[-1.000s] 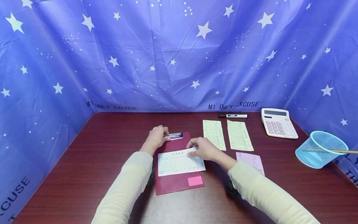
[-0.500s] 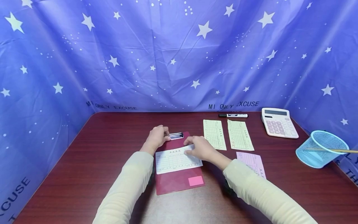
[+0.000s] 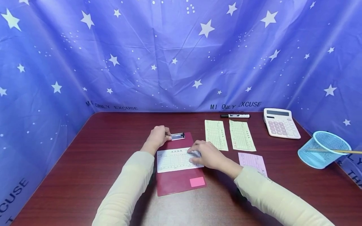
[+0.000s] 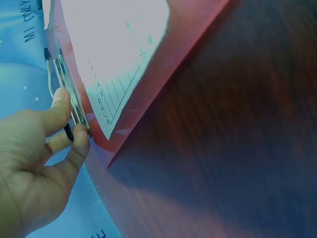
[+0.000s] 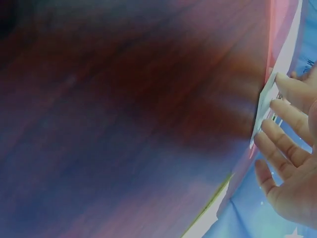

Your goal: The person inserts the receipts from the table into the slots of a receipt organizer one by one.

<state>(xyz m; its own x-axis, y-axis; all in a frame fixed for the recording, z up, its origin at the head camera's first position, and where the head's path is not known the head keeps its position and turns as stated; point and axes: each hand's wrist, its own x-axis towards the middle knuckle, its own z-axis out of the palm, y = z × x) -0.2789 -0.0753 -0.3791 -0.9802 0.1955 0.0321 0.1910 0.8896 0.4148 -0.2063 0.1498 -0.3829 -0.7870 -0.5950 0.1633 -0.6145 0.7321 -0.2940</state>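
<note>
A dark red clipboard (image 3: 181, 182) lies on the table with its metal clip (image 3: 178, 136) at the far end. My left hand (image 3: 158, 137) pinches the clip, thumb on the wire lever in the left wrist view. A white printed form (image 3: 172, 162) lies crosswise on the board, below the clip in the head view, with red board showing between them. My right hand (image 3: 209, 154) rests over the form's right part, fingertips and thumb spread on the paper. In the right wrist view its fingers (image 5: 282, 139) are loosely extended along the paper's edge.
Two pale green forms (image 3: 216, 135) lie right of the clipboard, and a pink form (image 3: 253, 163) lies near the right sleeve. Behind are a marker (image 3: 235, 116) and a white calculator (image 3: 281, 123). A blue mesh pen holder (image 3: 322, 153) with a pencil stands at right.
The white form has shifted a little left and towards the clip. My right hand moved with it, then slid slightly back right, its thumb and fingers spread wider. The left hand stays at the clip.
</note>
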